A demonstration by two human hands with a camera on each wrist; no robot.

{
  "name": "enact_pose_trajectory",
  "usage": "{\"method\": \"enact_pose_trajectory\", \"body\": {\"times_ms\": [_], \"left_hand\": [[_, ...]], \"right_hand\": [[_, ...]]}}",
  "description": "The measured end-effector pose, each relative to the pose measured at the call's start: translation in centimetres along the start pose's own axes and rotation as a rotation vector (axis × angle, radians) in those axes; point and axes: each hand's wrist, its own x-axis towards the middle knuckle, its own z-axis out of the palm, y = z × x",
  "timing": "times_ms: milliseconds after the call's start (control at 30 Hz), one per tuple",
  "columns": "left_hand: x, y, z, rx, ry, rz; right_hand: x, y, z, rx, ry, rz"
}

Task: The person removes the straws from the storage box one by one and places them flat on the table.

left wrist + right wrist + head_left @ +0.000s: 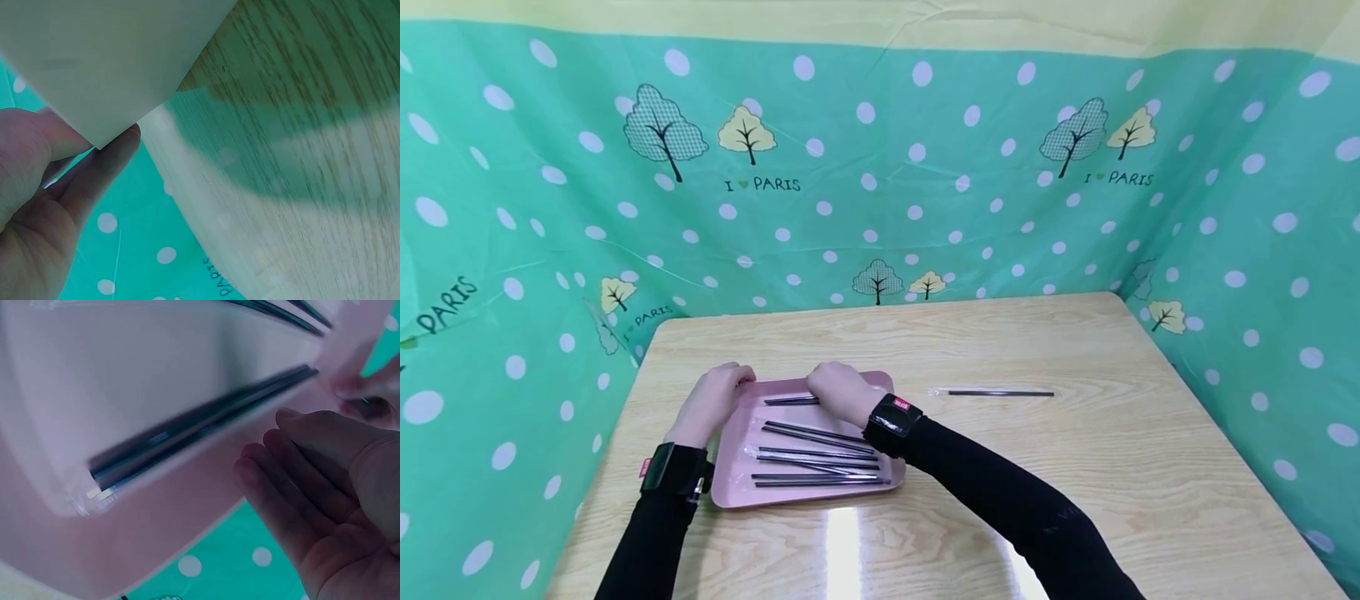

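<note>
A pink tray [737, 479] lies on the table with several thin dark sticks [820, 481] in clear wrappers inside it, mostly in pairs. Whether they are straws or chopsticks I cannot tell. At the tray's far left corner, my left hand [718, 396] pinches the rim; the left wrist view has its thumb and fingers about the corner. My right hand [325, 487] is over the far side of the tray, its fingers extended and holding nothing. Close beside its fingertips lies a wrapped pair of dark sticks [200, 428].
One more dark stick [1000, 393] in a clear wrapper lies on the wooden table [1037, 483], right of the tray. A green dotted cloth [850, 217] hangs behind the table and along its sides.
</note>
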Motion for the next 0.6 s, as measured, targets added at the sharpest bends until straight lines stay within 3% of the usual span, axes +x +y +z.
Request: {"method": "enact_pose_trajectory", "body": {"times_ms": [267,600], "left_hand": [[0.2,0.0,-0.1,0.008,-0.005,-0.004],[0.2,-0.2,0.0,0.009,-0.015,-0.015]], "right_hand": [[0.2,0.2,2.1,-0.029,-0.008,0.003],[0.1,0.3,1.9,0.009,0.015,-0.031]]}}
